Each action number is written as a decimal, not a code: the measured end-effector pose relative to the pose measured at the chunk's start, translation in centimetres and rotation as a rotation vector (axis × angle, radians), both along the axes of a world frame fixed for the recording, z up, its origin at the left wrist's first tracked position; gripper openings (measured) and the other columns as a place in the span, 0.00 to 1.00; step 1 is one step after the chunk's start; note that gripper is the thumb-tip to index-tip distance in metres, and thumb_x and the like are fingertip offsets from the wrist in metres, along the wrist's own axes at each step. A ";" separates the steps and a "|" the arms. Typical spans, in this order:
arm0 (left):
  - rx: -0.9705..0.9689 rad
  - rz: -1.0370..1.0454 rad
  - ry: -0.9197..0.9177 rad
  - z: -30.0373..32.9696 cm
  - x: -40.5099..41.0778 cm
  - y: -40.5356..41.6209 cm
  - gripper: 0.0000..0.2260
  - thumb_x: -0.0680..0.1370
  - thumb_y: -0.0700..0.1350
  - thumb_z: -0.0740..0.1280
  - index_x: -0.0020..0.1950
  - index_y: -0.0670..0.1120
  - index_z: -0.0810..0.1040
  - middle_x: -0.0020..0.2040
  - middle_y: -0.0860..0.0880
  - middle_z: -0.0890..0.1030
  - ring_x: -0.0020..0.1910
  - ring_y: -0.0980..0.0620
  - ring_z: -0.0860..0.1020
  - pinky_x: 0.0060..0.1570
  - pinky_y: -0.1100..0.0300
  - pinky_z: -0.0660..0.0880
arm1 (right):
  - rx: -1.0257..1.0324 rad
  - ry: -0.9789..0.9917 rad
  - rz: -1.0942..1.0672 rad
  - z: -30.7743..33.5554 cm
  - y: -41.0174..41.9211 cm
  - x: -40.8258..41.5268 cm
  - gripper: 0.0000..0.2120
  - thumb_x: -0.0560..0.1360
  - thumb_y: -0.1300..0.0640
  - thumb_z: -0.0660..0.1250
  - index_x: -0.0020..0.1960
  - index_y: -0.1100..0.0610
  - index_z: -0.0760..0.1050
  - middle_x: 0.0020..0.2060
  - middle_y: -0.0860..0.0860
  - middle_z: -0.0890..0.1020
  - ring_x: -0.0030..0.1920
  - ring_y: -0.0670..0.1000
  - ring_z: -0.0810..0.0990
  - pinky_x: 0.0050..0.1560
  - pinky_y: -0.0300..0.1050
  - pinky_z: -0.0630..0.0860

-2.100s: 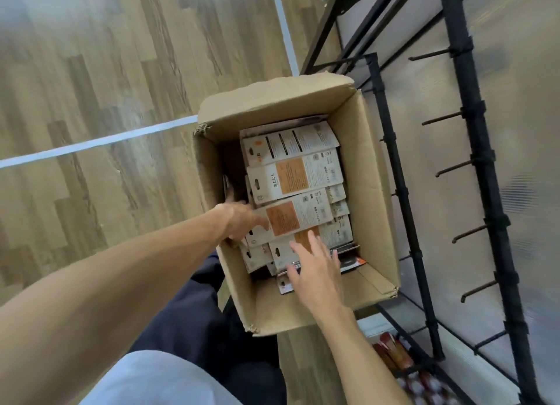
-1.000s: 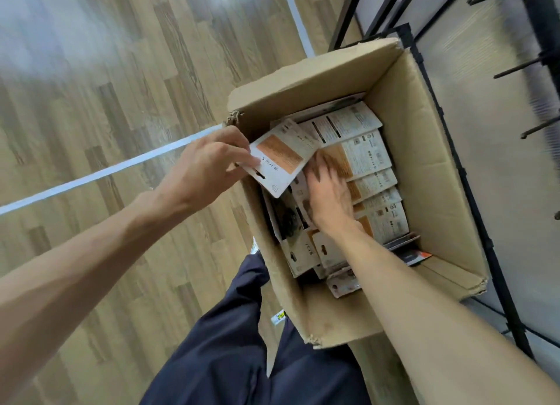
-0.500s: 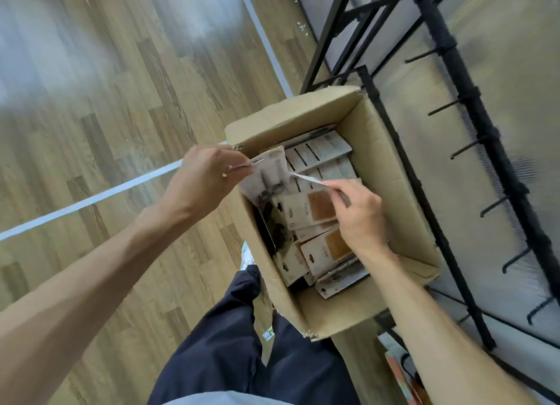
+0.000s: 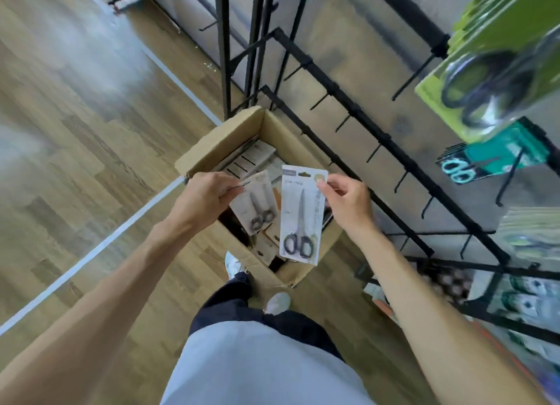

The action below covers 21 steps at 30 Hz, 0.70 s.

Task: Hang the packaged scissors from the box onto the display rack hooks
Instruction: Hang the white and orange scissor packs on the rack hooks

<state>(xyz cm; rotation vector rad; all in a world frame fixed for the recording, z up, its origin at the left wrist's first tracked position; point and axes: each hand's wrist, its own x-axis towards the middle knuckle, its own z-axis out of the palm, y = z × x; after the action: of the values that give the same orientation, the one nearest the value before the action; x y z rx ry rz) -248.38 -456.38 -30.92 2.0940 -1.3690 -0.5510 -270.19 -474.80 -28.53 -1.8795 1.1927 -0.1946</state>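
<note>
An open cardboard box [image 4: 209,150] stands on the floor with several packaged scissors inside. My right hand [image 4: 348,204] pinches the top corner of a white pack of black-handled scissors [image 4: 300,219], held upright above the box. My left hand [image 4: 206,198] grips a second, smaller-looking scissors pack [image 4: 256,206] by its top edge, just left of the first. The black display rack [image 4: 378,137] with bare hooks runs to the right of the box.
Green scissors packs [image 4: 497,68] and teal packs [image 4: 497,159] hang on rack hooks at the upper right. More hanging goods [image 4: 530,298] fill the lower right. My feet stand just in front of the box on wooden floor [image 4: 75,131] with a white line.
Both hands have lifted out of the box, each with a scissors pack. My view has risen, bringing the rack and its hanging goods into sight.
</note>
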 end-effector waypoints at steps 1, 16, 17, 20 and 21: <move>0.000 -0.043 0.000 0.3 -0.7 -0.3 0.08 0.78 0.44 0.70 0.43 0.41 0.82 0.35 0.50 0.79 0.32 0.50 0.76 0.32 0.60 0.71 | -0.002 -0.008 -0.013 0.5 0.2 -1.1 0.12 0.78 0.46 0.68 0.41 0.51 0.81 0.37 0.45 0.85 0.39 0.48 0.84 0.41 0.59 0.82; -0.166 -0.493 -0.144 13.0 -19.2 -9.6 0.07 0.77 0.45 0.72 0.44 0.43 0.84 0.36 0.48 0.82 0.33 0.47 0.80 0.34 0.54 0.77 | -0.270 -0.147 -0.370 12.1 3.4 -26.3 0.10 0.77 0.44 0.69 0.47 0.49 0.84 0.40 0.43 0.86 0.43 0.48 0.84 0.45 0.60 0.81; -0.193 -0.507 -0.162 14.3 -20.7 -10.4 0.07 0.77 0.45 0.72 0.43 0.42 0.83 0.36 0.47 0.82 0.34 0.45 0.80 0.33 0.55 0.76 | -0.306 -0.160 -0.398 13.3 3.3 -27.9 0.10 0.76 0.44 0.69 0.46 0.48 0.84 0.40 0.44 0.86 0.42 0.49 0.84 0.46 0.60 0.81; -0.275 -0.560 -0.196 18.3 -25.0 -12.4 0.06 0.77 0.45 0.72 0.43 0.42 0.83 0.37 0.46 0.83 0.36 0.43 0.81 0.34 0.57 0.70 | -0.405 -0.171 -0.475 17.3 3.1 -32.2 0.09 0.77 0.48 0.70 0.44 0.53 0.83 0.39 0.50 0.86 0.41 0.54 0.83 0.46 0.60 0.80; -0.298 -0.577 -0.196 19.5 -26.2 -13.2 0.06 0.77 0.45 0.73 0.45 0.43 0.84 0.37 0.46 0.83 0.37 0.43 0.81 0.34 0.58 0.70 | -0.425 -0.178 -0.506 18.7 3.1 -33.5 0.10 0.78 0.48 0.70 0.45 0.54 0.84 0.39 0.51 0.86 0.41 0.55 0.84 0.46 0.61 0.80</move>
<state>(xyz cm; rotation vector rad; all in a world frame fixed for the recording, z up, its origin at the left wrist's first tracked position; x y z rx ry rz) -274.56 -469.54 -11.42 1.5359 -2.0467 -0.3360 -303.73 -471.69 -9.85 -1.8187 1.5704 -0.9354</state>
